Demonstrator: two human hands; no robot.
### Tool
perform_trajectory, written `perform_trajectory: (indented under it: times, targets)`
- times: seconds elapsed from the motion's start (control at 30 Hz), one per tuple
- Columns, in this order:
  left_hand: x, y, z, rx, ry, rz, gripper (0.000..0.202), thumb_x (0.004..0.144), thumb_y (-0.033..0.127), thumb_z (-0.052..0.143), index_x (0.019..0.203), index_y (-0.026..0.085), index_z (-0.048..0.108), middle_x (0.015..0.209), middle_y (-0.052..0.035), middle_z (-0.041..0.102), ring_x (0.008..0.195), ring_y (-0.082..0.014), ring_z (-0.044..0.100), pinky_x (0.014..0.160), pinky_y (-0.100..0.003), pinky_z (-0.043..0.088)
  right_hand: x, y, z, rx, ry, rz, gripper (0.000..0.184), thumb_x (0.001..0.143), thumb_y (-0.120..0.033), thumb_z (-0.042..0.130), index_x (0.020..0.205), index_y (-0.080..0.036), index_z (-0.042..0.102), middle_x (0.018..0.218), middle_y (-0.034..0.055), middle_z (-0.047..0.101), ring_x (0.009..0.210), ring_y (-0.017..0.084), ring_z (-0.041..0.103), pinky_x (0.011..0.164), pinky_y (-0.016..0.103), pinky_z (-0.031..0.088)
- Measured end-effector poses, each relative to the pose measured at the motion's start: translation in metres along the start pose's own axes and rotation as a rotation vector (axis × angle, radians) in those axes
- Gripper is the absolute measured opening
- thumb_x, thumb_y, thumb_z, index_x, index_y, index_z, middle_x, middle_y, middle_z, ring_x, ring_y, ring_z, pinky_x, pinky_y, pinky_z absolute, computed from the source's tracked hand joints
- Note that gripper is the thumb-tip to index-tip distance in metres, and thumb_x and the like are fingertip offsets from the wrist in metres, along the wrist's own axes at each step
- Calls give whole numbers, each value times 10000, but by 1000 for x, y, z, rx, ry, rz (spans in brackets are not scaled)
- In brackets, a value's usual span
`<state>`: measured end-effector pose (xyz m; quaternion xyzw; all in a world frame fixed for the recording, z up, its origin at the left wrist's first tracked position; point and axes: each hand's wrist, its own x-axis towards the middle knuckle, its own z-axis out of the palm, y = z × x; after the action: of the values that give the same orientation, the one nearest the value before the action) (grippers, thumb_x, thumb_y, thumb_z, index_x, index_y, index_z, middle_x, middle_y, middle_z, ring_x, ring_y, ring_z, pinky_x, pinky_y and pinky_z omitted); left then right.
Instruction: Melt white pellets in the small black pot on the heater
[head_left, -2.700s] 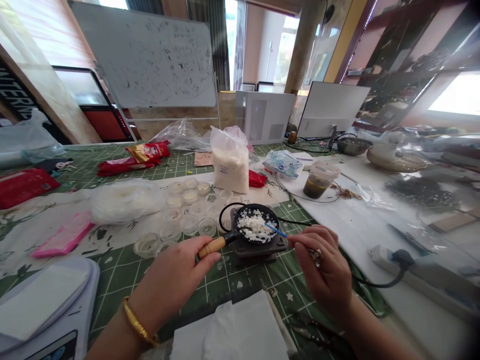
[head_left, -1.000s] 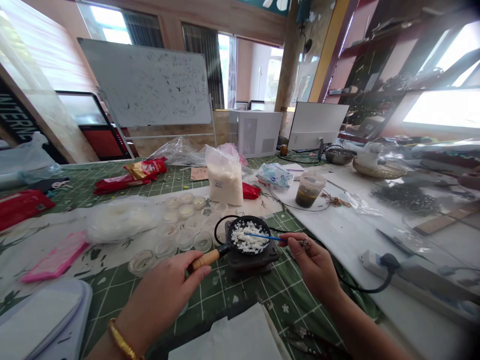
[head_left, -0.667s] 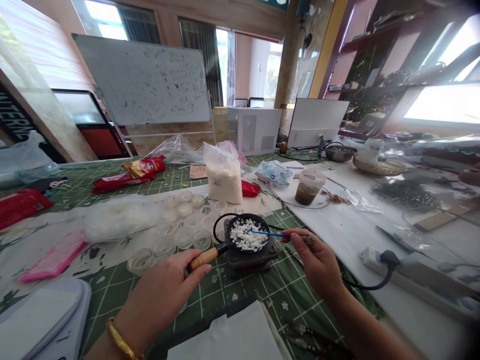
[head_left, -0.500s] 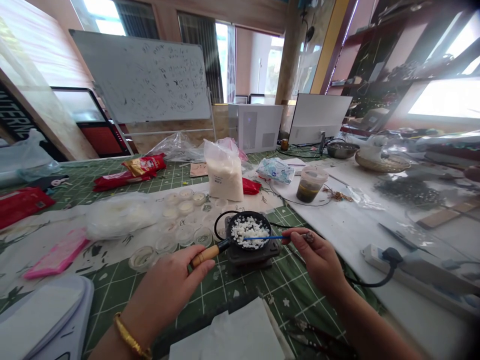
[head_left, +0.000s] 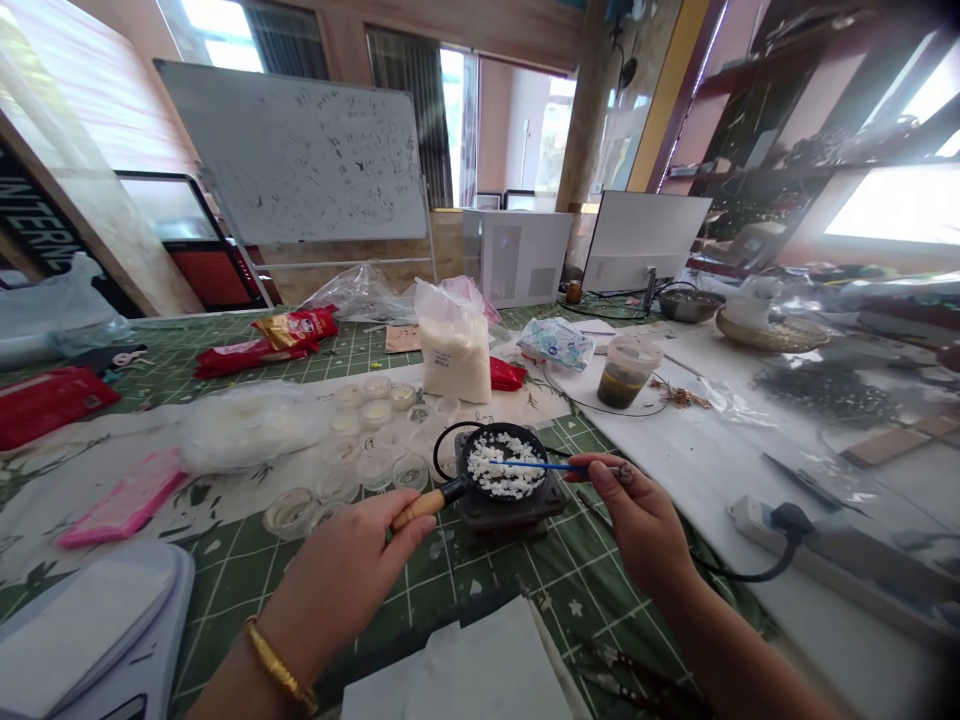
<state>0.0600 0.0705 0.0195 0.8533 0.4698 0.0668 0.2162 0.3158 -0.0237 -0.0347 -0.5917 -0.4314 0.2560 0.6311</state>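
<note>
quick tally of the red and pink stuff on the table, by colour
red packets: 3
red-and-gold packet: 1
pink pack: 1
total: 5

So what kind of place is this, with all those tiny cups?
It looks like a craft workshop or classroom, though I can't be certain. There's a whiteboard covered in writing, a green cutting mat, and rows of small clear cups near a small black pan.
</note>
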Motion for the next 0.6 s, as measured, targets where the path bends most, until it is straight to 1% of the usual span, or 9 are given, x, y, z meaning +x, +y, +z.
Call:
perform_trajectory:
  times: [0.13, 0.17, 0.27, 0.3, 0.43, 0.53, 0.6]
  targets:
    - [0, -2, 1, 17, 6, -3, 365, 909, 456, 396, 1063, 233, 641, 1062, -44, 703, 944, -248, 643, 751, -314, 459, -2, -2, 0, -39, -61, 2, 266, 846, -425, 579, 939, -202, 690, 798, 44, 730, 787, 184, 657, 779, 315, 487]
    - [0, -2, 1, 18, 6, -3, 365, 909, 456, 396, 1067, 236, 640, 1062, -42, 703, 940, -246, 644, 748, -313, 458, -2, -1, 0, -50, -41, 4, 264, 840, -424, 587, 928, -199, 692, 786, 44, 727, 780, 184, 657, 776, 315, 487]
    - [0, -1, 0, 22, -3, -15, 368, 908, 458, 391, 1075, 241, 637, 1056, -38, 706, 944, -246, 644, 743, -310, 453, 0, 0, -4, -10, 95, -14, 261, 844, -435, 580, 915, -208, 689, 810, 34, 720, 789, 174, 656, 774, 301, 486]
    - [0, 0, -1, 24, -6, -18, 369, 908, 458, 390, 1079, 242, 636, 1057, -37, 706, 948, -246, 643, 743, -308, 451, 1, 0, -5, 0, 117, -16, 260, 845, -436, 580, 916, -211, 688, 821, 33, 719, 796, 171, 656, 774, 295, 486]
    - [-1, 1, -2, 30, -13, -25, 369, 914, 448, 378, 1091, 242, 629, 1060, -37, 704, 943, -241, 642, 739, -305, 444, 4, 2, -7, -45, 76, 22, 247, 832, -422, 606, 913, -206, 692, 799, 35, 718, 810, 172, 658, 772, 283, 480]
    - [-1, 0, -1, 24, -16, -20, 369, 915, 450, 377, 1081, 238, 630, 1055, -42, 703, 935, -241, 642, 720, -301, 439, 3, 4, -4, 0, 122, -19, 231, 849, -416, 585, 920, -221, 687, 802, 22, 715, 800, 157, 653, 763, 271, 481]
    - [-1, 0, -1, 19, -13, -17, 365, 912, 457, 388, 1068, 235, 632, 1050, -46, 703, 931, -243, 640, 707, -300, 434, 2, 5, 0, 16, 75, -50, 230, 856, -411, 575, 948, -230, 684, 827, 22, 721, 812, 156, 651, 771, 272, 484]
